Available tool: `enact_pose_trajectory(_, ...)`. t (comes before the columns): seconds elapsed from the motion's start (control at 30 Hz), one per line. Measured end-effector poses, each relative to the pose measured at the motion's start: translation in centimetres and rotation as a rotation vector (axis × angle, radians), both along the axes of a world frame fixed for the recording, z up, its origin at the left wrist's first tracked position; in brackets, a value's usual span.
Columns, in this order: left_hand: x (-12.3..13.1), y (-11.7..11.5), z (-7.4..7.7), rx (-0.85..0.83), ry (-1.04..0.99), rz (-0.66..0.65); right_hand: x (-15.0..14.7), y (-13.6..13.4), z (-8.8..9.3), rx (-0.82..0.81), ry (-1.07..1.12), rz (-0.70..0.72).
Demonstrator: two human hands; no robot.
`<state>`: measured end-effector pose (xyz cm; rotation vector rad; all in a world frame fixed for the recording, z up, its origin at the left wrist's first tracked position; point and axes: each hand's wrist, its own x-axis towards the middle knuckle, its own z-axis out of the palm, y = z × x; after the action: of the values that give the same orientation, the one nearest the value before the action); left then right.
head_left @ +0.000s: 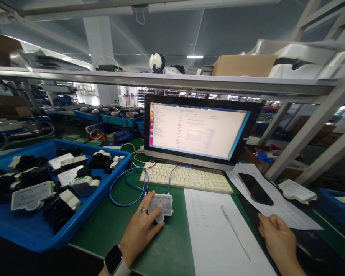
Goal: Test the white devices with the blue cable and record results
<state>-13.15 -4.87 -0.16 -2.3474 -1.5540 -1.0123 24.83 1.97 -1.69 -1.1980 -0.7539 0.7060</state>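
Note:
My left hand [145,222], with a ring and a watch on the wrist, is closed around the left side of a small pale electronic module [161,205] on the green table. One finger lies across the module's printed face. A blue cable [123,205] loops on the table behind it and reaches my fingertips; whether it plugs into the module is hidden. My right hand [278,239] is curled closed above the dark mat at the right, with nothing visible in it. Left of my left hand, a blue tray [71,230] holds several similar modules [33,195] and black parts.
Behind the module stand a white keyboard [186,178] and a lit monitor [198,132]. A pen [235,232] lies on a paper sheet [202,237]. A phone [255,188] rests on another sheet, near another module [297,191]. A shelf [172,78] crosses above.

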Motion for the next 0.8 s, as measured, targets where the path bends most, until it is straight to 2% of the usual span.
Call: enact_pose_trajectory(0.8,0.03,-0.08,0.14,-0.009,0.006,-0.003,0.15,-0.04,-0.10,-0.010,0.006,0.000)
